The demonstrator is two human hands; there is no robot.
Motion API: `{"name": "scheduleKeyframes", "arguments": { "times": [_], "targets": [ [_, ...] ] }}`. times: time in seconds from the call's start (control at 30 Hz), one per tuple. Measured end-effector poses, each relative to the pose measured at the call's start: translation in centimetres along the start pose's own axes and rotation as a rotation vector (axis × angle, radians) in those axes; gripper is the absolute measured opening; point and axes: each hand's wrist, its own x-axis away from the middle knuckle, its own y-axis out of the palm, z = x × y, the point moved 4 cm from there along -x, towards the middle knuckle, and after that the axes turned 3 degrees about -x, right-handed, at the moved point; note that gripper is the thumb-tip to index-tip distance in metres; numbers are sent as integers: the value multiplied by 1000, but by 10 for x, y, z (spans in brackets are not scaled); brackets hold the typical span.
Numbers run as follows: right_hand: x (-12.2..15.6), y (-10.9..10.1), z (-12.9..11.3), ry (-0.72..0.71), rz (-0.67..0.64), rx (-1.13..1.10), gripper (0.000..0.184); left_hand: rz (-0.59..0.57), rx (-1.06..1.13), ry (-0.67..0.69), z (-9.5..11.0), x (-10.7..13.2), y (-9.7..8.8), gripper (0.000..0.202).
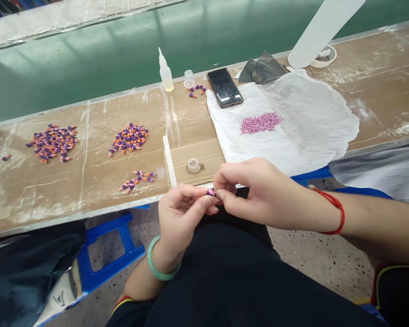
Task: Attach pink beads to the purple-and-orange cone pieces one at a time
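My left hand (180,214) pinches a small purple and pink piece (211,192) between thumb and fingertips, just past the table's front edge. My right hand (262,193) meets it there, thumb and forefinger pressed together against the piece's right side. Whatever those right fingertips hold is too small to make out. Beyond the hands, a small clear dish (193,165) sits on a cardboard square (207,154). A heap of tiny pink pieces (261,123) lies on a white cloth (313,122).
Purple and orange pieces form a far-left pile (54,143), a middle pile (129,137) and a front cluster (137,180). A dropper bottle (166,75) stands near a phone (225,87). A tape roll (323,56) lies at back right. Blue stools (112,245) are below.
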Motion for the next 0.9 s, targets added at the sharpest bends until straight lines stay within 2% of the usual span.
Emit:
{"name": "scheduleKeyframes", "arguments": {
  "times": [0.27,0.4,0.47,0.57,0.7,0.77,0.83,0.9],
  "targets": [
    [-3,3,-1,-43,15,2,16,-12,2,-13,-2,0,-3,10],
    [-6,7,5,-21,-34,-20,17,16,-32,-67,-4,-1,-3,19],
    [-7,6,10,-3,-63,-9,14,15,-96,-126,-4,-4,-10,25],
    [-6,-3,27,25,-34,31,15,14,-249,-173,5,-13,-41,26],
    [1,-18,60,196,12,86,21,96,-637,-111,31,-29,-105,18],
    [5,-21,71,269,29,62,20,96,-866,-120,41,-40,-132,17],
    [7,-22,75,316,64,36,20,48,-1040,-179,45,-54,-149,20],
    [7,-23,75,340,103,39,20,51,-1221,-192,47,-72,-162,25]
  ]
}}
